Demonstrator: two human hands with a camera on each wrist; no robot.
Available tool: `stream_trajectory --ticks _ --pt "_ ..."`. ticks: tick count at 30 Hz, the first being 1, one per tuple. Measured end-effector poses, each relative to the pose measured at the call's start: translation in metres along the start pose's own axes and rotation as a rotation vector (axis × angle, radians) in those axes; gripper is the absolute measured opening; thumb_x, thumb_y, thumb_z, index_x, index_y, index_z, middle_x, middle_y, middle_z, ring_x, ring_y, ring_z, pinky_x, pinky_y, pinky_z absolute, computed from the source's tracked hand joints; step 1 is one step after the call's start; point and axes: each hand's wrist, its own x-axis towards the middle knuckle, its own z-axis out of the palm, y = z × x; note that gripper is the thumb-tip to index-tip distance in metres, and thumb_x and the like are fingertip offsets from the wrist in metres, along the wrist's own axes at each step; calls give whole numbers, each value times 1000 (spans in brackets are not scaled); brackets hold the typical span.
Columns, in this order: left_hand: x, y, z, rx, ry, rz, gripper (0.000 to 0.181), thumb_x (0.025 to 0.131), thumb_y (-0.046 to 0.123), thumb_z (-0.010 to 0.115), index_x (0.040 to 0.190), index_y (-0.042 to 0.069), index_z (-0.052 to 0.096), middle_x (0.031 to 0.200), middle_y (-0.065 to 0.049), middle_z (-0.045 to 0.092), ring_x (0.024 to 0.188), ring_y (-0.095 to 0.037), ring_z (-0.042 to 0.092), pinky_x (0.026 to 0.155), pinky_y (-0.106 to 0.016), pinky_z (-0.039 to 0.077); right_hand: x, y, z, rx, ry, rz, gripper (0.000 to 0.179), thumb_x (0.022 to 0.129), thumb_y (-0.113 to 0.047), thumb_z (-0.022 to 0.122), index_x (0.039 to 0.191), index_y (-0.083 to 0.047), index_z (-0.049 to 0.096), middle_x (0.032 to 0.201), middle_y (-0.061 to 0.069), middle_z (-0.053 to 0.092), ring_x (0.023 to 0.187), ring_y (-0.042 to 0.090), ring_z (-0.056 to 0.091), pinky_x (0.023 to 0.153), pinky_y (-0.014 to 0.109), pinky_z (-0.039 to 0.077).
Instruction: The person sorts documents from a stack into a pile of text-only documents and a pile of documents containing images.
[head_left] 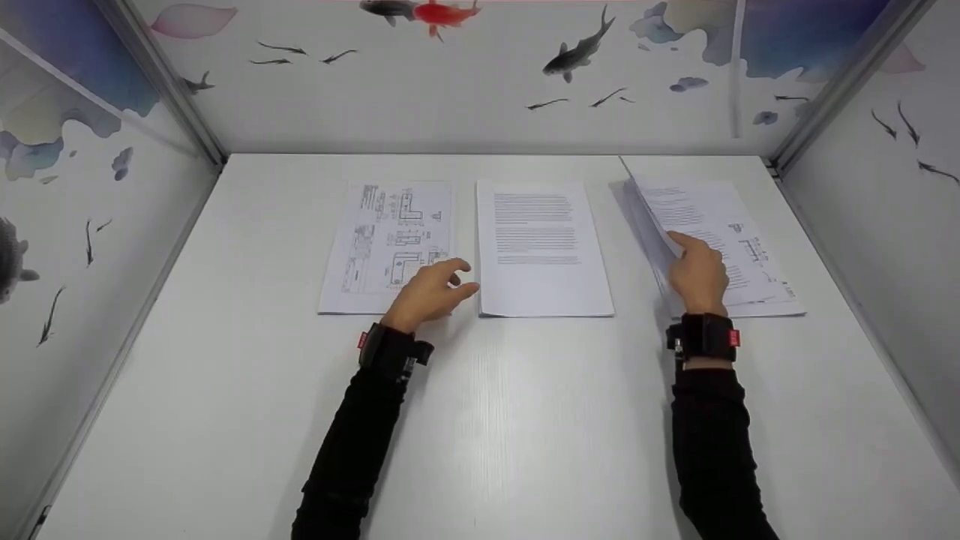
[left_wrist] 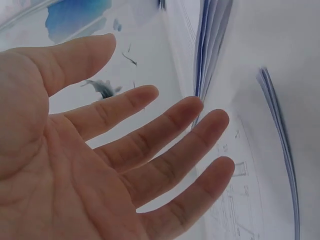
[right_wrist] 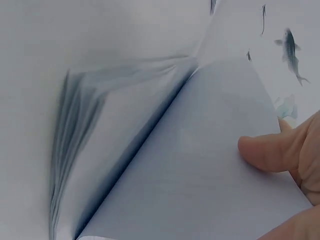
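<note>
In the head view my right hand (head_left: 699, 275) pinches the left edge of a lifted sheet of paper (head_left: 671, 196) on the right stack (head_left: 780, 306). The right wrist view shows my thumb (right_wrist: 270, 151) across the blank side of that sheet, with fanned page edges (right_wrist: 82, 120) beyond it. My left hand (head_left: 429, 294) holds nothing; its fingers are spread and relaxed, over the near right corner of the left stack (head_left: 360, 247), which has technical drawings on top. Beside its fingertips lies the middle stack (head_left: 540, 289), printed with lines of text.
All three stacks lie in a row toward the back of a white table (head_left: 480, 420). A back wall (head_left: 450, 112) and side walls with painted fish enclose it. A dark band with a device (head_left: 705, 337) sits on my right wrist, another (head_left: 390, 350) on my left.
</note>
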Motion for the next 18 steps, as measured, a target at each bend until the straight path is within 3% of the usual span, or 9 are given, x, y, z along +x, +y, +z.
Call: stream_trajectory --ticks 3,7,10,14,18 --pt "5 4 4 -27 -10 40 47 97 38 59 135 11 57 121 -14 66 107 -27 63 87 -42 52 -2 -11 7 22 88 -40 54 93 3 34 139 -14 56 128 25 61 92 39 60 68 51 47" --pt "10 10 9 -71 -6 95 44 97 36 58 134 11 57 120 -14 67 107 -27 65 88 -42 53 -8 -30 16 52 182 -105 53 92 6 36 134 -15 61 133 19 60 98 41 63 75 56 49" --pt "13 11 13 -103 -37 134 45 98 37 58 135 12 56 121 -12 67 108 -26 66 89 -41 53 -14 -47 24 72 212 -170 52 93 8 37 132 -14 63 132 16 62 97 39 65 73 53 51" --pt "15 12 17 -138 -83 176 48 98 40 57 139 15 53 122 -10 66 109 -24 66 91 -40 53 -25 -73 36 101 240 -278 50 92 11 41 129 -13 65 131 13 63 111 36 65 80 51 54" --pt "15 14 19 -183 -81 214 50 100 42 54 142 16 49 122 -10 66 107 -24 67 93 -41 52 -36 -96 48 104 266 -371 55 88 16 44 127 -16 67 128 10 66 109 34 67 73 47 56"
